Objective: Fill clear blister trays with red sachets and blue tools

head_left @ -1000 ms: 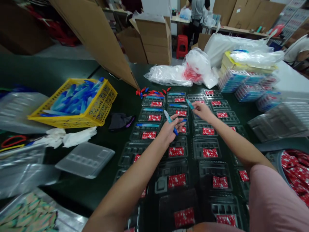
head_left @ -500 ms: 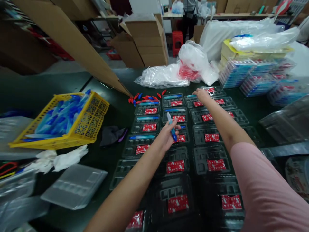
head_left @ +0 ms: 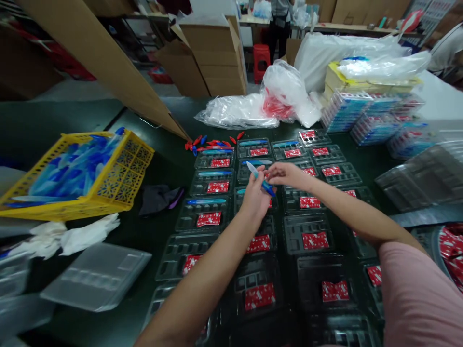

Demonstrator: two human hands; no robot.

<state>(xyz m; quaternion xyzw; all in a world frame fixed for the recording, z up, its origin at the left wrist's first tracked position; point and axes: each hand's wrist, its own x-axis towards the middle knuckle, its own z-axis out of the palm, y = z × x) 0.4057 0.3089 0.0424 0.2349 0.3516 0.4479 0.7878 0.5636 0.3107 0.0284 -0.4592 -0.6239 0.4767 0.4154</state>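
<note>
In my left hand is a slim blue pen, tilted, its pale pointed end up and its dark blue end toward my right hand. My left fingers are closed round its middle. My right hand is beside it, fingers half bent and slightly apart, tips close to the pen's dark end; whether they touch it I cannot tell. Beneath both hands lie rows of clear plastic trays with red patterned packets. Blue pens lie in the left and far trays, including a far tray.
At left stands a yellow basket full of blue pens. Red and blue small pieces lie beyond the trays, before plastic bags. Stacked filled packs stand at the back right. A cardboard flap slants at left.
My right hand has drawn back from the far tray, where a blue pen now lies, to beside my left hand. My left hand still holds its pen. The view has shifted slightly.
</note>
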